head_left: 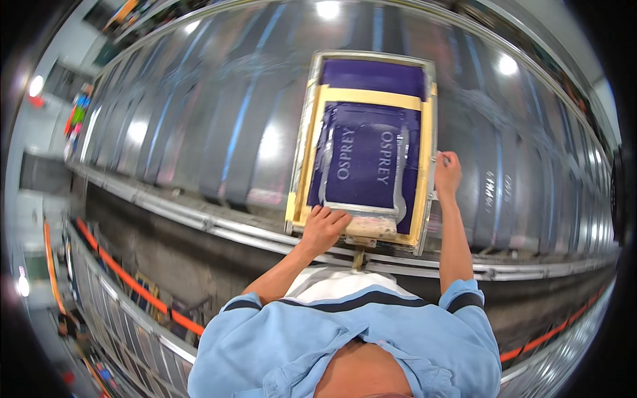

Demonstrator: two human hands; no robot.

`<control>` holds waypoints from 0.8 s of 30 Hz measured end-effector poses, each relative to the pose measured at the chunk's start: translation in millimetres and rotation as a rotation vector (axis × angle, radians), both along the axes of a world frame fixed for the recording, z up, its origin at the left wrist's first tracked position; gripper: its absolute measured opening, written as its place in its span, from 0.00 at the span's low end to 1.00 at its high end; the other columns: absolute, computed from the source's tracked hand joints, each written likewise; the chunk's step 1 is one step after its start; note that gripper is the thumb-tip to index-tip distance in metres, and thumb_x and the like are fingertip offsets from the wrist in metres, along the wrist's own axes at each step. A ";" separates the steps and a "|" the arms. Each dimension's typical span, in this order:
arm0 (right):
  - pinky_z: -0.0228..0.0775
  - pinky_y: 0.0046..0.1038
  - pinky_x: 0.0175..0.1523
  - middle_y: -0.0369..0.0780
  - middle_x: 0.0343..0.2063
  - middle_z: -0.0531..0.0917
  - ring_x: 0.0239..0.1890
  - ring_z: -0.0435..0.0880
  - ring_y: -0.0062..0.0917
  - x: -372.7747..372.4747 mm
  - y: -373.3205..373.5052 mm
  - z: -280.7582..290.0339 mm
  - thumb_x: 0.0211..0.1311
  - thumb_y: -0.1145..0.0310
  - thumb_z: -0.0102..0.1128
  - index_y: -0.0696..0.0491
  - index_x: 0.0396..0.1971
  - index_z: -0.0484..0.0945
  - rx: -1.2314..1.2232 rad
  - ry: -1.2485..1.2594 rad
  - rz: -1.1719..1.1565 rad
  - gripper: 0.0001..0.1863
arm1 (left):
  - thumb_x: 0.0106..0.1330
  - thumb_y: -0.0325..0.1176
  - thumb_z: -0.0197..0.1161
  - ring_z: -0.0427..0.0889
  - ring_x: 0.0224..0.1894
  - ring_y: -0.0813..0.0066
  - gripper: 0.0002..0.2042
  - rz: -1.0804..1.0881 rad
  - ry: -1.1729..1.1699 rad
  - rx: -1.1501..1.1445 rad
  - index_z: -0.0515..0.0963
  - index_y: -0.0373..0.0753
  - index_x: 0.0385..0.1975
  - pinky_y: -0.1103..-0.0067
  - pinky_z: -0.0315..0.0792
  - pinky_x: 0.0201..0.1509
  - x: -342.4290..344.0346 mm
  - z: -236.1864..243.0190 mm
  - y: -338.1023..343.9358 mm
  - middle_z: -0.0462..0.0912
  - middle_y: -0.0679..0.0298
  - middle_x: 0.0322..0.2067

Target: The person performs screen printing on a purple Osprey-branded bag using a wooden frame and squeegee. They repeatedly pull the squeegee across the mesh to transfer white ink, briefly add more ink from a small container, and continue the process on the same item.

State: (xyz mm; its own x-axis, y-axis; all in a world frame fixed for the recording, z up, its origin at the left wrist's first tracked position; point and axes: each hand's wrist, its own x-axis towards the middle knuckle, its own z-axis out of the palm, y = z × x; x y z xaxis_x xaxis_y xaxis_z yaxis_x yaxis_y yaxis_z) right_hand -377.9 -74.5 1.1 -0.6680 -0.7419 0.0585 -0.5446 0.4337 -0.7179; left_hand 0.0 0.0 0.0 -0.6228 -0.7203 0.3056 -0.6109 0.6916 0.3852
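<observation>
A rectangular metal screen frame (430, 116) edged with yellow tape (375, 95) holds a dark purple panel (361, 176) with pale lettering and a smeared, glossy border. My left hand (325, 225) is at the panel's lower left, fingers curled over the left end of a pale, speckled bar (371, 225) lying along the frame's lower edge. My right hand (448, 174) is closed at the frame's right side, fingertips on its edge by small metal fittings; exactly what they pinch is hidden.
The frame sits on a long grey table (212, 132) with blue stripes and shiny patches, bordered by a metal rail (172, 212). An orange rail (126, 272) runs beside racks at lower left. Small coloured items (79, 109) stand at the table's far left end.
</observation>
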 end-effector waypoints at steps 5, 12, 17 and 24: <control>0.74 0.39 0.45 0.44 0.33 0.86 0.38 0.87 0.42 -7.5 -0.2 -19.5 0.69 0.59 0.63 0.53 0.38 0.80 -0.057 -0.119 -0.001 0.11 | 0.42 0.25 0.70 0.81 0.42 0.70 0.20 0.092 -0.099 0.042 0.86 0.46 0.39 0.71 0.68 0.50 -27.9 16.6 -24.4 0.87 0.72 0.41; 0.73 0.38 0.44 0.45 0.32 0.85 0.35 0.85 0.40 -16.4 16.4 -37.1 0.71 0.60 0.62 0.54 0.38 0.78 -0.226 -0.196 0.047 0.12 | 0.45 0.35 0.79 0.83 0.41 0.69 0.14 0.081 -0.187 0.082 0.87 0.48 0.34 0.71 0.70 0.48 -48.3 38.8 -40.7 0.88 0.73 0.36; 0.73 0.37 0.41 0.45 0.29 0.84 0.31 0.85 0.39 -12.2 18.2 -23.9 0.71 0.59 0.61 0.53 0.38 0.77 -0.211 -0.193 0.010 0.11 | 0.45 0.38 0.80 0.84 0.37 0.68 0.14 0.007 -0.160 0.090 0.87 0.47 0.33 0.70 0.70 0.44 -42.5 49.8 -50.8 0.87 0.72 0.33; 0.75 0.42 0.43 0.46 0.29 0.86 0.33 0.86 0.45 -7.1 2.9 -15.6 0.70 0.57 0.62 0.51 0.39 0.79 0.020 0.005 0.000 0.13 | 0.45 0.35 0.80 0.85 0.30 0.62 0.11 -0.139 -0.155 0.228 0.87 0.45 0.29 0.68 0.76 0.38 -33.8 56.3 -94.5 0.86 0.66 0.27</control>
State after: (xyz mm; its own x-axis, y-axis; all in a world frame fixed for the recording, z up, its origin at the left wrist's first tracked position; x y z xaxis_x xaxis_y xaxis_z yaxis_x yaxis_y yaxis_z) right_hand -385.0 -71.6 -14.5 -0.6674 -0.7432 0.0470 -0.5482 0.4477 -0.7064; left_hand -33.8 -94.5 56.3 -0.7469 -0.6637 0.0400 -0.5797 0.6795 0.4497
